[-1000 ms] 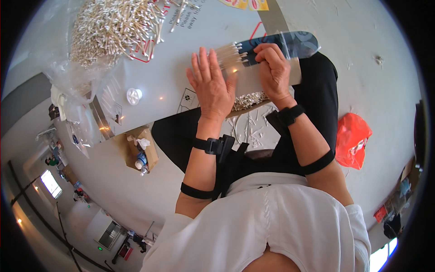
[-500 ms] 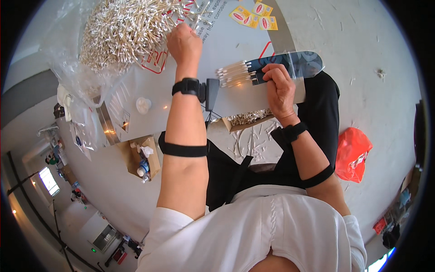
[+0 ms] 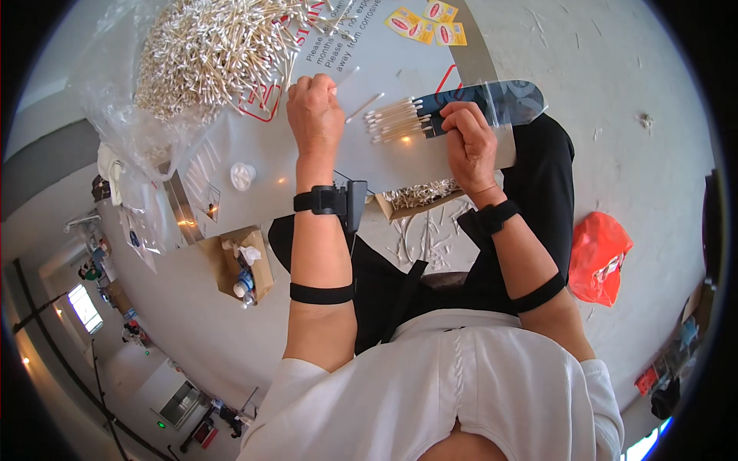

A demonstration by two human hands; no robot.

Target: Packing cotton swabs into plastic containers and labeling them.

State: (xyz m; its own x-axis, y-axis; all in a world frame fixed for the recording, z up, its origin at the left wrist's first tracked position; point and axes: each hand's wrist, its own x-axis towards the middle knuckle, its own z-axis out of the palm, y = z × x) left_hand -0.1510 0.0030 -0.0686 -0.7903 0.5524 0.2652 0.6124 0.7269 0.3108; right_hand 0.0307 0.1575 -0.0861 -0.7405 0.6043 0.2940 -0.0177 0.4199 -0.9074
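Note:
My left hand (image 3: pixel 316 115) is closed above the middle of the table, and a cotton swab (image 3: pixel 348 79) sticks out from its fingertips. A loose cotton swab (image 3: pixel 364 108) lies just right of that hand. Farther right, a dark blue and clear plastic pouch (image 3: pixel 519 103) lies across the table's right edge. A row of several cotton swabs (image 3: pixel 393 121) pokes out of the pouch's left end. My right hand (image 3: pixel 470 142) is closed over the pouch's near edge, fingers curled; its fingertips are partly hidden. A big heap of cotton swabs (image 3: pixel 207 58) covers the far left.
Small yellow packets (image 3: pixel 421 28) lie at the table's far edge. A clear plastic bag (image 3: pixel 108 100) spreads around the heap, near a small white cup (image 3: pixel 243 177). Below are an open box of swabs (image 3: pixel 419 198), a cardboard box with bottles (image 3: pixel 244 269) and a red bag (image 3: pixel 601 257).
My left hand has drawn back toward me from the edge of the heap, bringing a swab. A loose swab now shows beside the row. My right hand stays at the pouch.

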